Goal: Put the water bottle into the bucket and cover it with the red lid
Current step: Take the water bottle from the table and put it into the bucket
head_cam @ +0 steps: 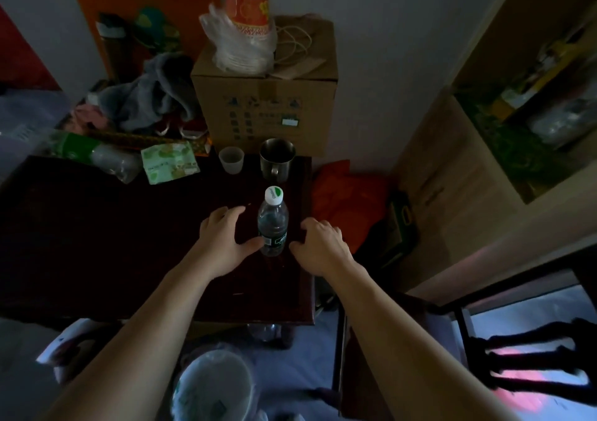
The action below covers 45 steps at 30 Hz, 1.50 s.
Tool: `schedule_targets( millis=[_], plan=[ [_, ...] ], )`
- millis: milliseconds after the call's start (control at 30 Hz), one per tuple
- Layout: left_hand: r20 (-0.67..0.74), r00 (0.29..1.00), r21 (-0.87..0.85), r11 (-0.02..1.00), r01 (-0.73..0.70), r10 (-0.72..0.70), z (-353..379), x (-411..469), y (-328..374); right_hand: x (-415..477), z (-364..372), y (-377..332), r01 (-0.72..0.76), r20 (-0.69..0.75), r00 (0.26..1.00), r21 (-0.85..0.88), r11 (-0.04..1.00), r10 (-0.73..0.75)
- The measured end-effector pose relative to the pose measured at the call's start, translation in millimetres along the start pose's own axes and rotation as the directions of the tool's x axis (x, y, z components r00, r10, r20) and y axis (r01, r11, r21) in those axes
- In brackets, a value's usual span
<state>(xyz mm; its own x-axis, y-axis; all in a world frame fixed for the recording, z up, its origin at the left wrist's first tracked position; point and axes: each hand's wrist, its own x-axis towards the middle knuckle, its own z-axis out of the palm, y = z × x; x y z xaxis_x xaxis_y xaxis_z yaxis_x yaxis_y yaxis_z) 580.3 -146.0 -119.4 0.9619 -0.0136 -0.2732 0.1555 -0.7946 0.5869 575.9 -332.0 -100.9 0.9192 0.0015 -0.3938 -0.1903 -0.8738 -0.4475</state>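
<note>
A clear water bottle (273, 223) with a white cap and dark label stands upright on the dark wooden table (97, 242). My left hand (223, 236) rests on the table just left of the bottle, fingers spread, thumb tip nearly touching its base. To the right of the bottle my right hand (323, 246) hovers with fingers apart, a small gap from it. Neither hand holds anything. A white bucket (213, 385) with a plastic liner sits on the floor below the table's near edge, between my forearms. No red lid can be made out in the dim view.
Behind the bottle stand a metal mug (277, 158) and a small plastic cup (231, 159). A cardboard box (265, 103) carries a bag of paper cups. Clothes, an empty bottle and a tissue pack crowd the back left. A dark chair (517, 365) and shelves stand at right.
</note>
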Motion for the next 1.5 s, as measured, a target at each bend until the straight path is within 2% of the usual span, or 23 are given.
schedule_targets(
  millis=[433, 600, 800, 1300, 1500],
  plan=[
    [0.071, 0.994, -0.252, 0.966, -0.060, 0.080, 21, 64, -37, 79, 38, -7, -0.034, 0.024, 0.999, 0.291, 0.956, 0.028],
    [0.141, 0.985, -0.291, 0.955, -0.057, 0.102, 25, 71, -53, 87, 56, -1, -0.006, 0.007, 1.000, 0.412, 0.911, 0.003],
    [0.159, 0.979, -0.326, 0.943, -0.068, 0.126, 27, 72, -59, 88, 67, -1, 0.034, -0.049, 0.999, 0.527, 0.849, -0.009],
    [0.145, 0.966, -0.410, 0.901, -0.140, 0.216, 17, 37, -42, 45, 50, -3, 0.088, -0.085, 0.995, 0.498, 0.863, -0.052],
    [0.099, 0.959, -0.388, 0.898, -0.210, 0.267, 19, 2, -34, 14, 50, 2, 0.109, -0.086, 0.993, 0.498, 0.860, -0.076]
  ],
)
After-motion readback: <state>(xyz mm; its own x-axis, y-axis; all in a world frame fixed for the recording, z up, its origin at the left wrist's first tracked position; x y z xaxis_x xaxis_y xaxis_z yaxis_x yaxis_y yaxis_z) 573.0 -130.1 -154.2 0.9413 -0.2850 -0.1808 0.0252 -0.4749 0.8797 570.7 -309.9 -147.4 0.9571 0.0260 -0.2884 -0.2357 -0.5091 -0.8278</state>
